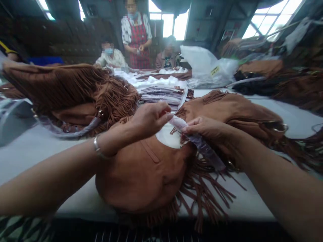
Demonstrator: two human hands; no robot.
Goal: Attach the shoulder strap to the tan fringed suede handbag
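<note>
Brown, soft, fringed bag (141, 178) is lying on the white table (22, 151). The right hand (209, 129) is gripping a clear-plastic-wrapped strap (208, 153); the left hand (148, 117) is pinching the wrap's upper end, apparently adjusting it, next needing steady right-hand support.

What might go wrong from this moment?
The thin plastic over the strap might tear or slip where the right hand pinches it. Loose fringe spreads close to that strap and could tangle with it. The front bag lies near the edge of the table, fringe hanging over, so a tug may drag it down.
</note>
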